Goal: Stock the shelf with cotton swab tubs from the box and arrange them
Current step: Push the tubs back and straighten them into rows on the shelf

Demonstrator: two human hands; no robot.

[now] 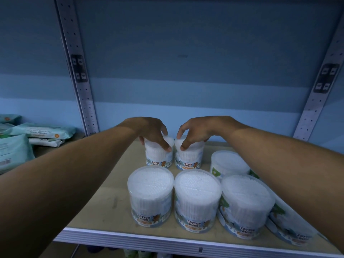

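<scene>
Cotton swab tubs (197, 198): seven in view on the shelf (104, 207)
Hands: two
Wipe packs (41, 132): several, left

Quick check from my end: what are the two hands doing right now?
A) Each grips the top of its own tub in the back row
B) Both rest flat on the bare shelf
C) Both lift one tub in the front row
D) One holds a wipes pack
A: the left hand curls over the back-left tub and the right hand over the back-right tub, side by side behind the front row.
</scene>
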